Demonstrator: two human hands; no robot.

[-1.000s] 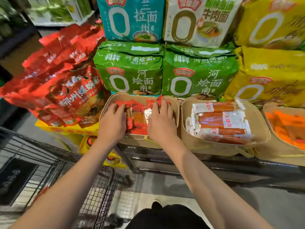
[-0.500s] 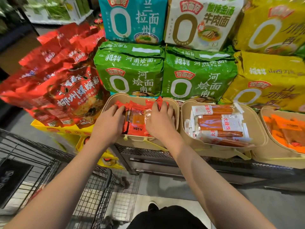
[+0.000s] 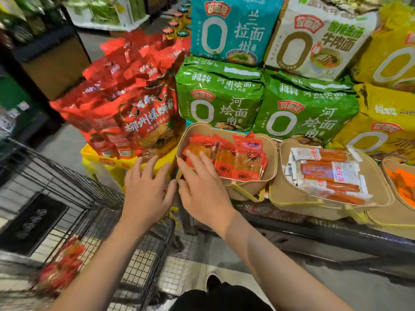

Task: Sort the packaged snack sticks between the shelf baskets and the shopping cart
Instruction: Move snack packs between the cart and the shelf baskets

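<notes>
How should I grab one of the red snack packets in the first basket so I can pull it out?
Pinch a red snack packet by its top edge, coming from above. The packets stand packed side by side in the tan basket, so their flat faces are blocked by neighbours and only their tops stick up free. The right hand, fingers straight over the basket's near corner, is probably the closer one.

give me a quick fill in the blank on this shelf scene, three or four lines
1. The red packets lie in the ____ basket.
2. The sausages lie in the ____ basket.
3. The bags behind the red packets are ____.
4. The cart stands to the person's ____.

Missing words: left; middle; green; left
</notes>
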